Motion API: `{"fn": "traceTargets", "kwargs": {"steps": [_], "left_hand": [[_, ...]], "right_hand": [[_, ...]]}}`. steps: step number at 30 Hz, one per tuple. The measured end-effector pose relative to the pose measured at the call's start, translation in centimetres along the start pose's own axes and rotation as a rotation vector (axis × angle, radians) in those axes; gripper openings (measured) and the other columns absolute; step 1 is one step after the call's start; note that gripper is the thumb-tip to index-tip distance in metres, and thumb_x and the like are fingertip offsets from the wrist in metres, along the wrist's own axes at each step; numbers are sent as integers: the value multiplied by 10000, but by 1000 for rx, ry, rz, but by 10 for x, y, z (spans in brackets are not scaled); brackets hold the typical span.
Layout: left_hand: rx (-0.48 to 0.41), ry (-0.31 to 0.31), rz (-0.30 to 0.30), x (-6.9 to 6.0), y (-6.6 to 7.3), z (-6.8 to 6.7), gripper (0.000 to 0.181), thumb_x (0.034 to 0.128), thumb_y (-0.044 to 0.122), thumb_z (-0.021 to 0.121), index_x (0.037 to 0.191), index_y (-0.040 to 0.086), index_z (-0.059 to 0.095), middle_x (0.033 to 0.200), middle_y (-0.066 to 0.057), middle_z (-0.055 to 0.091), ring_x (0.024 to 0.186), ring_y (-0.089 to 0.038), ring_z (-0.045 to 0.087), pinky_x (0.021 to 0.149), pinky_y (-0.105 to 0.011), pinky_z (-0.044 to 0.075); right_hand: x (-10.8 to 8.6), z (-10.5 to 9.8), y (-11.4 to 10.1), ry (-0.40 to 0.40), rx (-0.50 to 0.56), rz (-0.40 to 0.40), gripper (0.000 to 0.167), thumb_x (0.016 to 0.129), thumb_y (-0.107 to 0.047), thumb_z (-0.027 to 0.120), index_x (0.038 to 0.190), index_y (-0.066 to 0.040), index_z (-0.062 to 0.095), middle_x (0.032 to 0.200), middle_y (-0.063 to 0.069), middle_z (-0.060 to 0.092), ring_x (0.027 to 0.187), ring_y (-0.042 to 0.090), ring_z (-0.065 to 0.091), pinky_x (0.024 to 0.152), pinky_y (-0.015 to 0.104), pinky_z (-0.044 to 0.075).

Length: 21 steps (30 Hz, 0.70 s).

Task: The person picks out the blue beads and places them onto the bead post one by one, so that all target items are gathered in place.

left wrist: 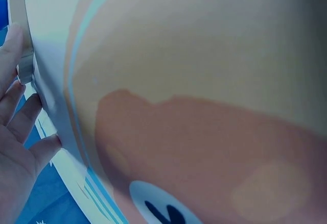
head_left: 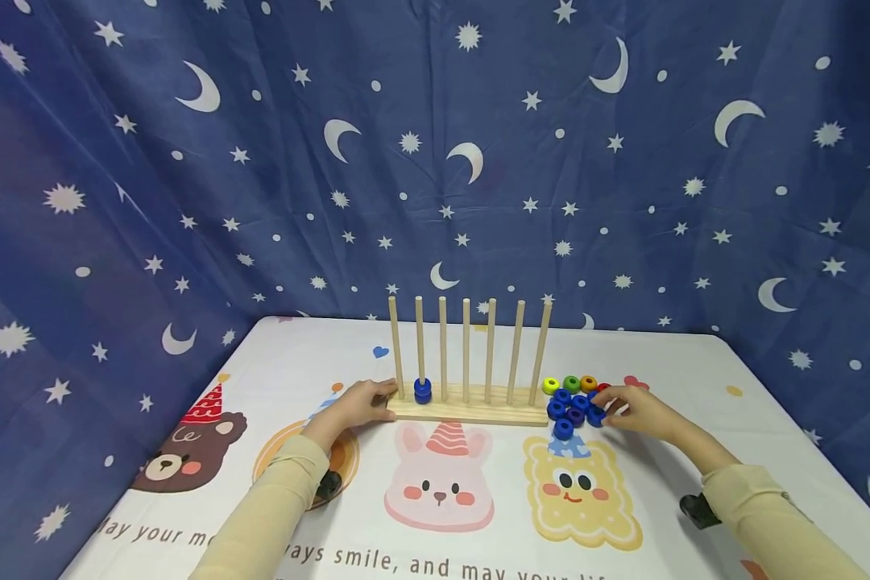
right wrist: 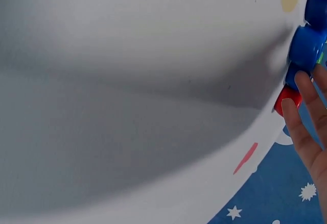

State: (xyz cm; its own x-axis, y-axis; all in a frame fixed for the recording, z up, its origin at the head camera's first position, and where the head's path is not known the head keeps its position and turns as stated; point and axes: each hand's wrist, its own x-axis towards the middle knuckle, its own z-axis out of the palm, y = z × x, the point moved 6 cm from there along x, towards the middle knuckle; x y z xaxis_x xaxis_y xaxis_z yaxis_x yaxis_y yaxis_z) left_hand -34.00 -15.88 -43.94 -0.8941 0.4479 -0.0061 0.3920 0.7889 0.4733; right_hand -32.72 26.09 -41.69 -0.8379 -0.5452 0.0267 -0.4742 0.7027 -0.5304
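Observation:
A wooden base [head_left: 471,415] carries several upright pegs, with blue rings [head_left: 423,391] stacked on the second peg from the left. At the base's left end, the left hand [head_left: 358,404] holds it between thumb and fingers; the left wrist view shows the fingers [left wrist: 15,101] against the end of the wood [left wrist: 25,66]. The right hand [head_left: 641,412] is at the right edge of a cluster of loose rings, its fingers beside a blue ring [head_left: 596,416]. In the right wrist view extended fingers [right wrist: 306,112] touch or nearly touch a red ring [right wrist: 287,100] and blue rings [right wrist: 306,48].
Yellow [head_left: 550,386], green [head_left: 571,384] and orange [head_left: 588,383] rings lie behind the blue ones, right of the base. The printed white tablecloth [head_left: 319,346] meets a blue curtain [head_left: 435,161] with moons and stars.

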Motion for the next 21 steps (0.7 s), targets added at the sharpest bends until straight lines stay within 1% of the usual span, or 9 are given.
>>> {"fn": "traceTargets", "kwargs": {"steps": [4, 7, 12, 15, 18, 21], "left_hand": [[6, 4, -9, -1, 0, 0, 580, 810, 218, 729, 1300, -26, 538, 1402, -187, 466, 1306, -400, 418, 1091, -483, 347], [1, 1, -13, -1, -1, 1, 587, 805, 219, 731, 1301, -25, 536, 1405, -184, 462, 1309, -400, 414, 1092, -483, 345], [-1, -9, -9, 0, 0, 4, 590, 808, 227, 727, 1304, -27, 534, 1410, -189, 453, 1307, -404, 413, 1090, -486, 346], [-2, -4, -18, 0, 0, 4, 583, 814, 225, 721, 1309, -18, 532, 1416, -182, 447, 1311, -401, 410, 1096, -484, 339], [-2, 1, -27, 0, 0, 4, 575, 815, 219, 720, 1308, -13, 535, 1416, -178, 450, 1310, -402, 411, 1097, -486, 339], [1, -3, -30, -1, 0, 3, 575, 816, 220, 718, 1308, -14, 534, 1415, -180, 451, 1308, -408, 412, 1095, -489, 340]], "right_hand": [[2, 4, 0, -8, -6, -5, 311, 790, -52, 712, 1052, 96, 631, 937, 155, 661, 790, 183, 615, 678, 297, 563], [1, 8, 2, -6, 2, 7, 309, 786, -83, 731, 1029, 70, 618, 895, 90, 637, 781, 160, 598, 677, 263, 565], [-4, 13, 8, 21, 27, 66, 298, 759, -118, 770, 972, -2, 596, 899, 49, 620, 819, 157, 577, 721, 307, 577], [-5, 14, 9, 30, 5, 93, 307, 743, -127, 783, 975, -14, 616, 905, 36, 627, 833, 156, 574, 749, 330, 575], [-3, 16, 8, 37, -26, 98, 324, 739, -141, 787, 990, -7, 632, 918, 41, 635, 838, 172, 570, 761, 353, 569], [-3, 17, 7, 48, -37, 114, 337, 735, -144, 789, 999, -3, 635, 917, 46, 631, 838, 182, 561, 752, 352, 556]]}}
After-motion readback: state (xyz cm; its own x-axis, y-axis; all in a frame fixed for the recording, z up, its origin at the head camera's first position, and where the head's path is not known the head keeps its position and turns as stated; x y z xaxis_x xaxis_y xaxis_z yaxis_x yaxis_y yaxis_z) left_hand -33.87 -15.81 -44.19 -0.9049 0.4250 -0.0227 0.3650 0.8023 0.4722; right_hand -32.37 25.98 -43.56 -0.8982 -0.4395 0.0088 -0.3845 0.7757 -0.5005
